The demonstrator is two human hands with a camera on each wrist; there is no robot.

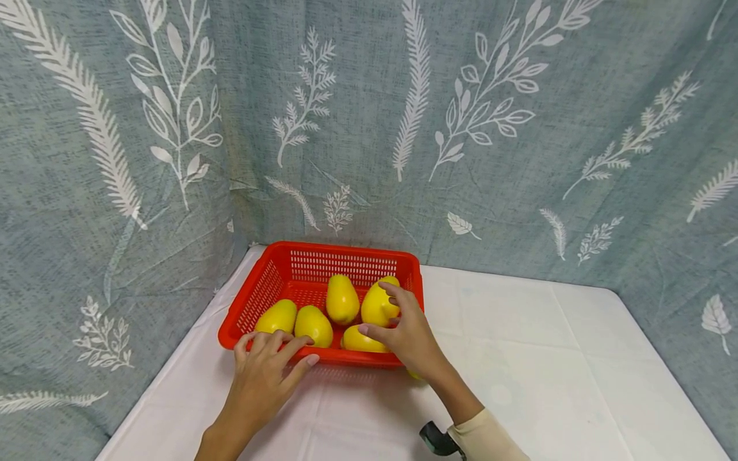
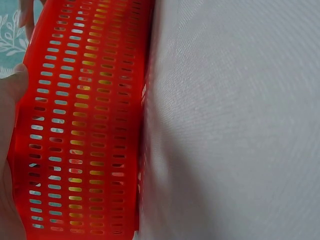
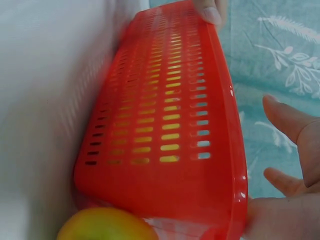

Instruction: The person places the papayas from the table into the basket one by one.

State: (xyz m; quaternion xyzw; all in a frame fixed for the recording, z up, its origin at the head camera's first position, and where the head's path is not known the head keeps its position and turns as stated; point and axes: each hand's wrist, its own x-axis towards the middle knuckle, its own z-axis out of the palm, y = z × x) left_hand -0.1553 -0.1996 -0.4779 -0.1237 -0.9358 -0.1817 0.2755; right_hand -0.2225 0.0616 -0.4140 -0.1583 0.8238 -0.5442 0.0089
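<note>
A red plastic basket (image 1: 323, 356) with slotted walls holds several yellow mangoes, among them one mango (image 1: 342, 299) standing in the middle. My left hand (image 1: 262, 371) grips the near rim toward its left end, fingers over the edge and thumb on the outer side; the left wrist view shows the thumb (image 2: 19, 80) against the rim. Over the basket's right end is my right hand (image 1: 412, 333), fingers apart and bent a little, close to the right-hand mango (image 1: 377, 306). In the right wrist view its thumb (image 3: 287, 117) and fingers have nothing between them.
Outside the basket's near right corner lies another mango (image 3: 107, 226), mostly hidden by my right arm in the head view. A white cloth (image 1: 519, 358) covers the table. A patterned blue-green curtain (image 1: 357, 128) hangs behind and at both sides. A black object (image 1: 438, 439) is at the right sleeve.
</note>
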